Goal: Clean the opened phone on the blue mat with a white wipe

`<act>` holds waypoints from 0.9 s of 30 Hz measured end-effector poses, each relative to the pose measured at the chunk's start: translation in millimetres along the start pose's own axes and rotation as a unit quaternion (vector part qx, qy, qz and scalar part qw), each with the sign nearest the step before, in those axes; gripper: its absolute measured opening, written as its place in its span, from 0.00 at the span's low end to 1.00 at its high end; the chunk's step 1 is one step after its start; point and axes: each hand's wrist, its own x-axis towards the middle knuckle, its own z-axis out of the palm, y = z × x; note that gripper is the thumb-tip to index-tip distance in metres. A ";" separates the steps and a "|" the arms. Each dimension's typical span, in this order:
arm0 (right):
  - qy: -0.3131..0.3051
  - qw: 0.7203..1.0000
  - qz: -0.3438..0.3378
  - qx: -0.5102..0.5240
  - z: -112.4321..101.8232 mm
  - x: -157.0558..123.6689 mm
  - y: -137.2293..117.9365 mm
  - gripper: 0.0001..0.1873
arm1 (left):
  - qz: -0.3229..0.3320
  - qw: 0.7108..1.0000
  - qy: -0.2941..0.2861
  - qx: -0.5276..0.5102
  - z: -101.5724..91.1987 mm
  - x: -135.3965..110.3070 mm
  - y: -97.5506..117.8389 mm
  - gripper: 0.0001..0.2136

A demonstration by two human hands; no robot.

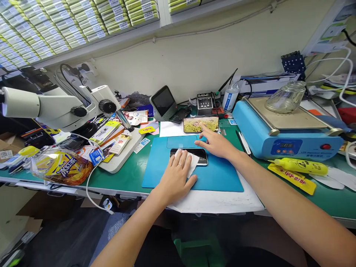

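A phone (202,162) lies with its dark screen up on a blue mat (217,178). My left hand (178,174) rests flat over a white wipe (194,162) on that phone, fingers stretched out and thumb apart. Just behind, my right hand (214,142) is open, with its index finger reaching to the lower edge of a second phone (191,125). This second phone leans upright and shows a yellow-green picture. Whether the fingertip touches its screen I cannot tell. A thin clear rectangular outline (178,141) lies on the mat behind the first phone.
At left stand a white microscope (63,107) and a drink bottle (62,165) lying on its side. On the right, a blue heating machine (283,137) carries a glass jar (286,97). A yellow tube (302,166) lies before it. White paper (222,202) overhangs the front edge.
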 end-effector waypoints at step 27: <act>0.022 1.000 -0.015 0.007 11.6 7.0 3.9 0.28 | 0.002 1.000 0.027 0.011 6.5 -1.4 1.5 0.32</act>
